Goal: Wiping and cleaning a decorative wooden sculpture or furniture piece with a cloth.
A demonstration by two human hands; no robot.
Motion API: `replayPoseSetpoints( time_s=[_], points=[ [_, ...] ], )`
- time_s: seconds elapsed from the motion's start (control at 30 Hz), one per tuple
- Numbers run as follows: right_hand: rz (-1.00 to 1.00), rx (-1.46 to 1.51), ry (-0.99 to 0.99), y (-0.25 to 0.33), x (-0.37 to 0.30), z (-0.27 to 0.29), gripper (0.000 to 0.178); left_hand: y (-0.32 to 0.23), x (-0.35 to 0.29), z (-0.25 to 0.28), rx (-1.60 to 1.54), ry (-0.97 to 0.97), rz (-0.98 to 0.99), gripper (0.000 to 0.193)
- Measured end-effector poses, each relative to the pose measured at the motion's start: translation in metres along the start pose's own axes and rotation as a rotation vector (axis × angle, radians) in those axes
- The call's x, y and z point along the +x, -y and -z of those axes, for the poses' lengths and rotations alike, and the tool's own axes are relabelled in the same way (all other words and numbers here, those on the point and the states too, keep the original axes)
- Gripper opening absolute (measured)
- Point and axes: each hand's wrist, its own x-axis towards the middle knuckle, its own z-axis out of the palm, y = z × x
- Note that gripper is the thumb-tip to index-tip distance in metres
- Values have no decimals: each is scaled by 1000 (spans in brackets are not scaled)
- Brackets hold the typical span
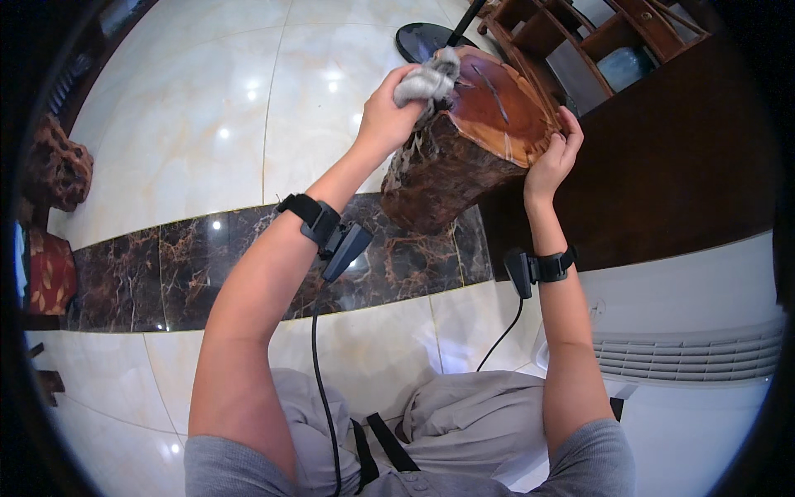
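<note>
A tree-stump stool (489,103) with a polished reddish-brown top and rough dark bark sides stands on the floor in front of me. My left hand (392,116) is closed around a bunched grey cloth (429,83), which lies against the left edge of the stump's top. On the opposite side, my right hand (553,161) rests at the stump's right rim with its fingers stretched out and no cloth in it. Each wrist wears a black strap with a small black device and a cable.
Behind the stump is a round black base (431,41) with a pole. A wooden shelf unit (571,41) and dark panel stand at the right, above a white vented appliance (687,356). A carved wooden piece (62,166) and red patterned cushion (50,269) are far left.
</note>
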Motion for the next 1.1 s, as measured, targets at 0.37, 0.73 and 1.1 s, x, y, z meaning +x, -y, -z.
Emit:
replayPoseSetpoints(
  time_s=[0.37, 0.73, 1.1],
  points=[
    [19, -75, 21, -1, 3, 5, 29, 70, -74, 36, 530, 416, 3, 43],
    [-21, -44, 16, 2, -2, -1, 28, -13, 17, -14, 26, -42, -117, 35],
    [-14, -60, 6, 7, -3, -4, 29, 3, -28, 0, 68, -67, 42, 41]
  ],
)
